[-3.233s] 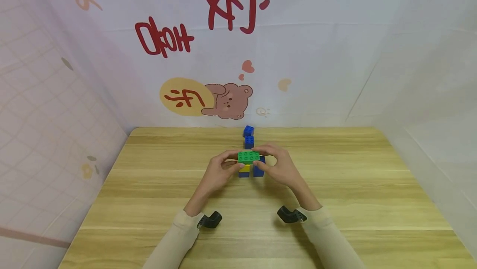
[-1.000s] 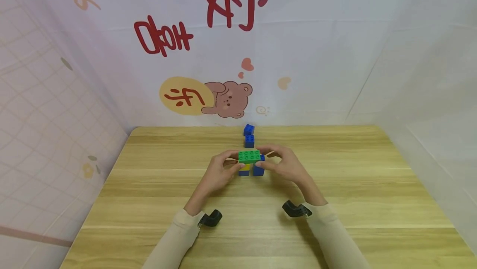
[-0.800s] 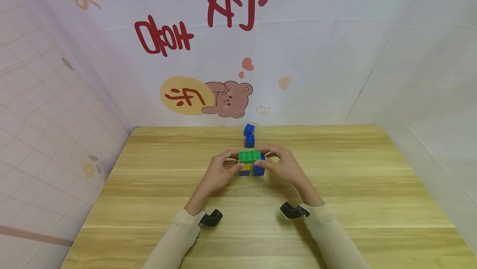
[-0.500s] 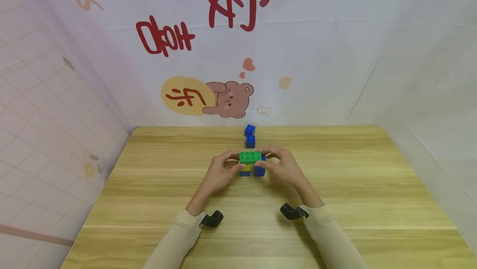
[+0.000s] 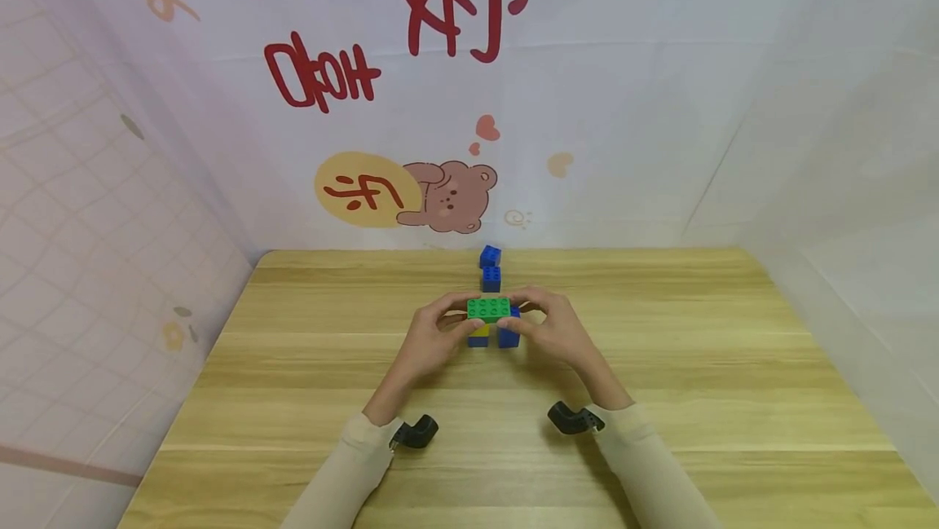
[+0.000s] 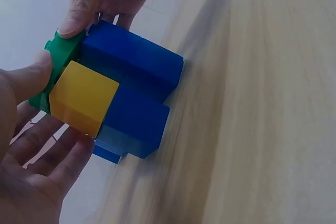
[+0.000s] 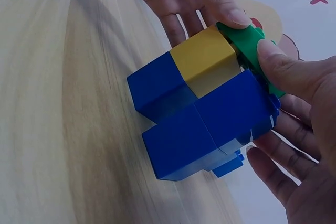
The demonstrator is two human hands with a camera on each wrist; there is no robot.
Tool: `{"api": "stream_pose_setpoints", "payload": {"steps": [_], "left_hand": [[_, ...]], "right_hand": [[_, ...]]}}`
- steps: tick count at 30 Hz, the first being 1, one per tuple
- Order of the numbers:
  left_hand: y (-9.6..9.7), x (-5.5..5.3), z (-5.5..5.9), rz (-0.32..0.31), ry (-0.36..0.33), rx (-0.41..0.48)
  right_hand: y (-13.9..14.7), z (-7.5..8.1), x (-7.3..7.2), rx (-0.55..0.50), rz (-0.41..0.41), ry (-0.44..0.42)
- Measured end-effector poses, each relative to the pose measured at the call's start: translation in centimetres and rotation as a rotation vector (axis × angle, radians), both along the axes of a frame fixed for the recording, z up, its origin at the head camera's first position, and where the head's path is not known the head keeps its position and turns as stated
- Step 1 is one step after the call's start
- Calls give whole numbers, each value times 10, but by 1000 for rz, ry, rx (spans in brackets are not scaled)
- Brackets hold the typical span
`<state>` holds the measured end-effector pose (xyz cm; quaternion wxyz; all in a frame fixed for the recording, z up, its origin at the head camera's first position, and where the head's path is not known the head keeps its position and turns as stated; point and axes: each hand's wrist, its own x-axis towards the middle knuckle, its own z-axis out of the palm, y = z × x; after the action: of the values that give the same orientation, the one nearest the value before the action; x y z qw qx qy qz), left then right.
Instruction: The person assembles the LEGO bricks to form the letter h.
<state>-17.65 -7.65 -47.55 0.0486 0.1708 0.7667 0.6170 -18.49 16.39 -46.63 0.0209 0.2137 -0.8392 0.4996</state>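
Both hands pinch a green toy building brick [image 5: 488,309] with two rows of studs. My left hand [image 5: 434,337] has its left end between thumb and fingers; my right hand [image 5: 553,329] has the right end. Under the green brick stand two short stacks, side by side with a narrow gap. The left one is a yellow brick [image 6: 84,98] on a blue brick [image 6: 135,121]. The right one is two blue bricks [image 7: 210,124], one above the other. The wrist views show the green brick across the stack tops; whether its studs are fully seated cannot be told.
Two loose blue bricks, a nearer one [image 5: 491,278] and a farther one [image 5: 491,257], sit behind the stacks near the table's back edge. The wooden table [image 5: 293,398] meets a printed white cloth [image 5: 623,146] at the back. Black curved devices [image 5: 416,432] are worn at the wrists.
Over the last second my right hand has shifted slightly left, and the green brick looks more level. My left hand keeps its hold, and the stacks stand as before.
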Motion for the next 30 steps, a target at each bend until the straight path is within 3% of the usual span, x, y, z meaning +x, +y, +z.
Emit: {"api": "stream_pose_setpoints", "payload": {"steps": [21, 30], "left_hand": [[3, 0, 0, 8, 18, -5], [0, 0, 2, 14, -15, -16]], "right_hand": [[5, -4, -4, -2, 8, -30], [4, -2, -2, 5, 20, -13]]}}
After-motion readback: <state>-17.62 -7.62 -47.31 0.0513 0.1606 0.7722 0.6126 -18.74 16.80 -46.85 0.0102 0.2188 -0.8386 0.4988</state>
